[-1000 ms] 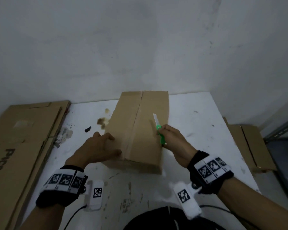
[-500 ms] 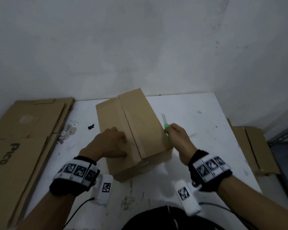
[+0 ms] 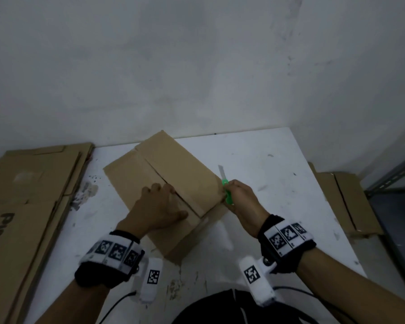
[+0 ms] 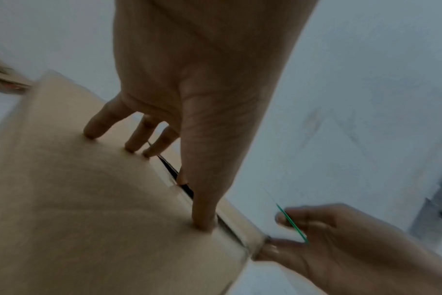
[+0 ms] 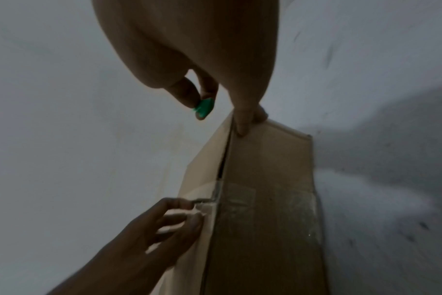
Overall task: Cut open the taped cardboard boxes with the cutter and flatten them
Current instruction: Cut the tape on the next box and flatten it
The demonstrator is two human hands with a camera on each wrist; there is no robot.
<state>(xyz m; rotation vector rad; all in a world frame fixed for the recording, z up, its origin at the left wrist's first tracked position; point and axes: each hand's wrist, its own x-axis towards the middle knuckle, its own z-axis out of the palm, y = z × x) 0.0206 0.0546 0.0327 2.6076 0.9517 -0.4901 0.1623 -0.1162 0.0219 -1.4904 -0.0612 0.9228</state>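
Here the left hand [image 3: 160, 208] presses flat on the box [image 3: 173, 174] — right hand [image 3: 241, 201] fingers grip the cutter [image 3: 225, 185].

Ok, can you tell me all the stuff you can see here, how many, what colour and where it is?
cardboard box: one, brown, on the middle of the table, top seam partly split open
cutter: one, green handle with a pale blade pointing up, at the box's right edge
table: one, white and stained, against the wall
flattened cardboard: a stack, brown, left of the table, one sheet with dark lettering
more flat cardboard: brown, low down to the right of the table
wall: one, grey-white, behind the table
metal shelf frame: grey, far right
wristbands: two, black with white marker squares, one on each wrist
left hand: one, fingers pressing on the box top
right hand: one, holding the cutter, a finger touching the box's corner
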